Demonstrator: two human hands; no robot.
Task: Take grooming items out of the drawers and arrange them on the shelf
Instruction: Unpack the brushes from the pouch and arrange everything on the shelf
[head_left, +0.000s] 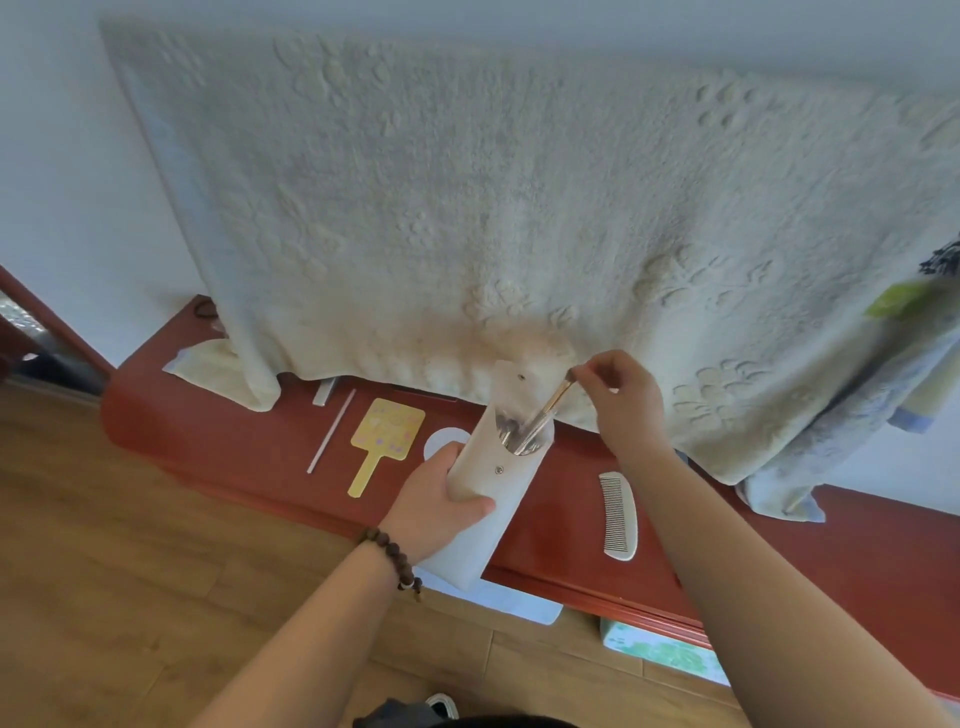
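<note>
1. Your left hand wraps its grip around a white pouch above the red shelf.
2. Your right hand pinches a brush handle; the bristles are hidden inside the pouch.
3. A hanging towel hides the shelf's back.

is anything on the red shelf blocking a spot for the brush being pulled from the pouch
Nothing visible does: the brush in the right hand has bare red shelf between pouch and comb.

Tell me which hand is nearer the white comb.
Right. The right hand pinches a brush above the comb; the left hand grips the white pouch farther to its left.
</note>
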